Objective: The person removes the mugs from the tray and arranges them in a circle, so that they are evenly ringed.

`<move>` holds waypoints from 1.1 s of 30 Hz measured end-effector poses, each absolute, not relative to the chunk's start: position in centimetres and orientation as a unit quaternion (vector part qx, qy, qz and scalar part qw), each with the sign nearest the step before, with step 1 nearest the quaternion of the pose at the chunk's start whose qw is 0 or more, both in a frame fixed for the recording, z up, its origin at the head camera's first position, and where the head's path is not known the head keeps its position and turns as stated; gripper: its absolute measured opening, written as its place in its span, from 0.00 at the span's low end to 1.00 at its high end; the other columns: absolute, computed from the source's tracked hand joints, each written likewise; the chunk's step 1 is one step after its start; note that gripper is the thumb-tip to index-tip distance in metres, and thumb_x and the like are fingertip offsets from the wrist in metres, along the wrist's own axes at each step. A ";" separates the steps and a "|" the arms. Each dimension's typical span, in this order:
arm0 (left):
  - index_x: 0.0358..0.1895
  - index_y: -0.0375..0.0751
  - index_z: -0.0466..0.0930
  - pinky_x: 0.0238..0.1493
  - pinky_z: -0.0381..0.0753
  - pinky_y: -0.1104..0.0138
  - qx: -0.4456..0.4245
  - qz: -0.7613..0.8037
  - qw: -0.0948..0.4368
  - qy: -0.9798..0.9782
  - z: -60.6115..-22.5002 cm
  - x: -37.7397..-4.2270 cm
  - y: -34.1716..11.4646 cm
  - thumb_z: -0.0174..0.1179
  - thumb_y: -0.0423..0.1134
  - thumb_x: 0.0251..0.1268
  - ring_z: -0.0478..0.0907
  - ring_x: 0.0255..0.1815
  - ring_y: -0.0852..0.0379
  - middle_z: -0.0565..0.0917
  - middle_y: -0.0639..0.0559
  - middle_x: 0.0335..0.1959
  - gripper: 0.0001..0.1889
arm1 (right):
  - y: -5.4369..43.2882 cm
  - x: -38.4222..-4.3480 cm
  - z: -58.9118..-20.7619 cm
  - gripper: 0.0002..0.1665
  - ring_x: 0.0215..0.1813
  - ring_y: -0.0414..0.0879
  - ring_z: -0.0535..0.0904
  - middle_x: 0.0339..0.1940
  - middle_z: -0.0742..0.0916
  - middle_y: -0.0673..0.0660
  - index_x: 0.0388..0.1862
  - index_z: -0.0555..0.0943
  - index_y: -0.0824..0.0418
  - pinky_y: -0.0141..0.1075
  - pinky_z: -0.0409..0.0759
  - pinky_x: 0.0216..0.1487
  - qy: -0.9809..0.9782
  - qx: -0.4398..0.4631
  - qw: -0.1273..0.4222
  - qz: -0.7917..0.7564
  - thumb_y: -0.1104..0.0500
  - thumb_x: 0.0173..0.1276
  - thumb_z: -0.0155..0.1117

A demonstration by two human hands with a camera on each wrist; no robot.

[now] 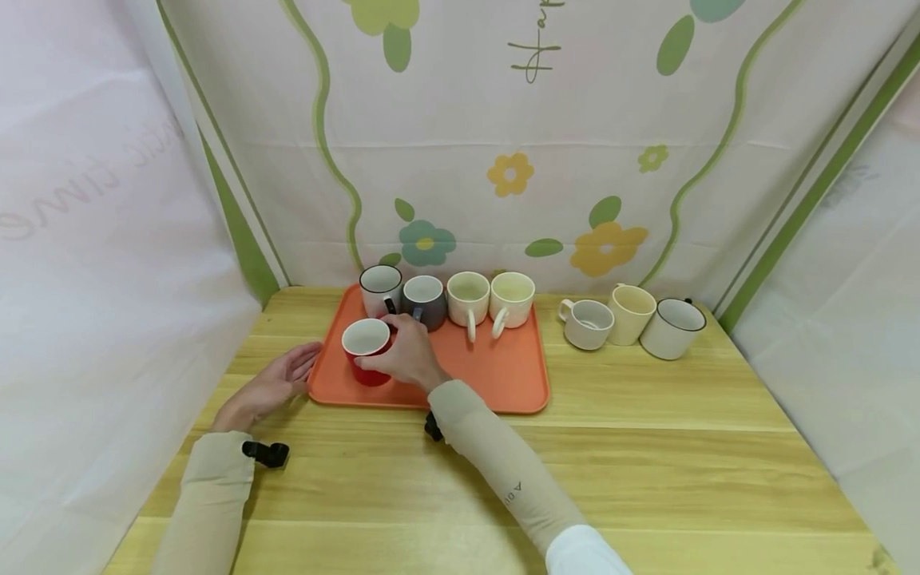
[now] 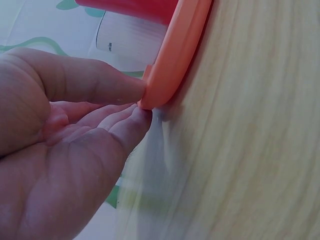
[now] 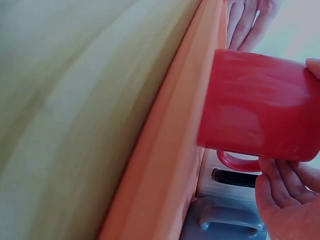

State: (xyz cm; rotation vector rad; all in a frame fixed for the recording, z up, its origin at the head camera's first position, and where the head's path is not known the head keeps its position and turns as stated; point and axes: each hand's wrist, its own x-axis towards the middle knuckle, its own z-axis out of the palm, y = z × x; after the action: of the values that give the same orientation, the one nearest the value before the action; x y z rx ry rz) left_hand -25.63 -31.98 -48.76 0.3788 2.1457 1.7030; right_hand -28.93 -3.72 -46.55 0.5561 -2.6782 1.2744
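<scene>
A red mug (image 1: pixel 370 369) with a white inside stands upright at the left front of the orange tray (image 1: pixel 489 367). My right hand (image 1: pixel 408 351) grips this mug near its rim; in the right wrist view the fingers lie by its red handle (image 3: pixel 239 162). At the tray's left edge my left hand (image 1: pixel 276 383) pinches the rim, thumb on one side and fingers on the other, as the left wrist view shows. Behind the red mug, along the tray's back, are a white mug with a black rim (image 1: pixel 379 295), a dark grey mug (image 1: pixel 426 307) and two cream mugs (image 1: pixel 467 297).
Right of the tray, on the wooden table (image 1: pixel 647 447), stand a small white cup (image 1: pixel 588 327), a pale yellow mug (image 1: pixel 632 315) and a white mug with a dark rim (image 1: pixel 670 331). A flower-printed cloth (image 1: pixel 460 176) hangs behind the table, with white cloth on both sides.
</scene>
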 end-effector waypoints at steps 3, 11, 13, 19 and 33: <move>0.85 0.27 0.36 0.65 0.72 0.85 0.135 0.607 0.187 0.760 -48.8 -25.6 -32.1 0.50 0.13 0.64 0.37 0.87 0.28 0.41 0.29 0.87 0.48 | -3.5 -28.8 -46.7 0.45 0.56 0.45 0.82 0.56 0.88 0.53 0.65 0.82 0.58 0.41 0.80 0.61 -0.883 0.196 0.066 0.422 0.41 0.52 0.86; 0.86 0.29 0.36 0.64 0.73 0.85 0.134 0.610 0.192 0.757 -48.7 -25.4 -32.1 0.49 0.14 0.66 0.36 0.87 0.29 0.40 0.30 0.88 0.47 | -1.7 -27.9 -46.3 0.42 0.52 0.43 0.83 0.53 0.90 0.52 0.61 0.84 0.59 0.32 0.82 0.53 -0.861 0.237 0.075 0.443 0.44 0.49 0.87; 0.86 0.29 0.35 0.63 0.73 0.85 0.136 0.608 0.192 0.758 -48.7 -25.3 -32.2 0.49 0.14 0.66 0.35 0.87 0.29 0.39 0.30 0.88 0.47 | -1.0 -27.6 -46.1 0.40 0.52 0.43 0.82 0.51 0.89 0.52 0.59 0.84 0.59 0.31 0.83 0.51 -0.850 0.244 0.067 0.462 0.45 0.49 0.88; 0.86 0.31 0.34 0.64 0.75 0.83 0.134 0.608 0.199 0.757 -48.6 -25.4 -32.1 0.49 0.15 0.69 0.35 0.88 0.30 0.38 0.33 0.88 0.47 | 2.6 -26.5 -45.1 0.39 0.53 0.44 0.83 0.52 0.89 0.51 0.58 0.85 0.56 0.35 0.84 0.55 -0.847 0.237 0.053 0.472 0.47 0.47 0.89; 0.86 0.31 0.35 0.63 0.74 0.84 0.131 0.609 0.196 0.758 -48.3 -25.2 -32.0 0.48 0.14 0.70 0.35 0.88 0.30 0.38 0.32 0.88 0.46 | 15.7 -22.6 -43.3 0.40 0.50 0.44 0.87 0.50 0.91 0.48 0.58 0.87 0.50 0.42 0.87 0.52 -0.856 0.250 0.098 0.443 0.49 0.43 0.91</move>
State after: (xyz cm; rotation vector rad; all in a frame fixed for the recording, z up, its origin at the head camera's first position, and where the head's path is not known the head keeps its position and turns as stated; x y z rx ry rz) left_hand -25.15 -31.97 -48.34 0.3658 2.1230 1.7050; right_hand -22.57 15.71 -43.33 0.7387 -2.5332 1.3101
